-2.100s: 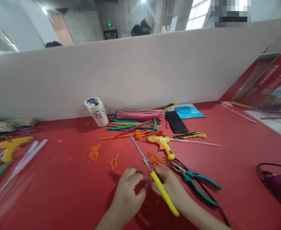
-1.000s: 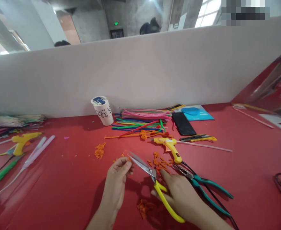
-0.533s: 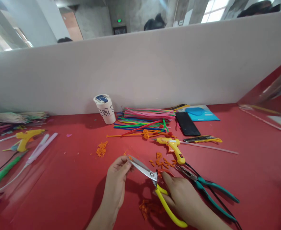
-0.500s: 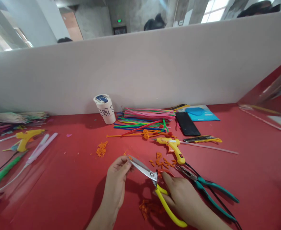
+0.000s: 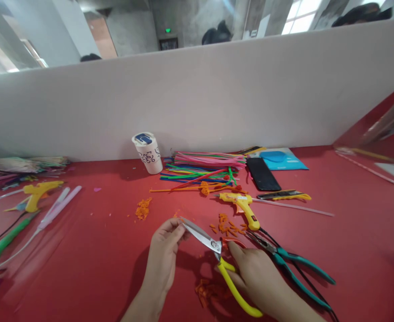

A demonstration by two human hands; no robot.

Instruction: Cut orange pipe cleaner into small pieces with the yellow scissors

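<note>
My right hand (image 5: 255,270) grips scissors (image 5: 200,236) with one yellow and one orange-red handle. Their blades point up and left, nearly closed, with the tips at the fingers of my left hand (image 5: 166,241). Thumb and fingers of that left hand are pinched together. A small orange piece (image 5: 182,219) shows by the blade tips; most of it is hidden. Below the scissors lies a heap of orange pieces (image 5: 203,290). Short orange cut pieces (image 5: 228,226) are scattered beyond my right hand, and a pile of fine orange bits (image 5: 143,208) lies to the upper left.
Pliers (image 5: 284,255) and a yellow glue gun (image 5: 242,205) lie to the right, near a utility knife (image 5: 284,195) and a phone (image 5: 263,173). Pipe cleaners (image 5: 206,161) and a cup (image 5: 148,154) stand along the white partition (image 5: 197,98). Another glue gun (image 5: 37,194) and a green-handled tool (image 5: 7,241) are left.
Both hands and the scissors hold almost the same place. Less orange shows at the blade tips, and a small orange bit is now visible beneath the blades.
</note>
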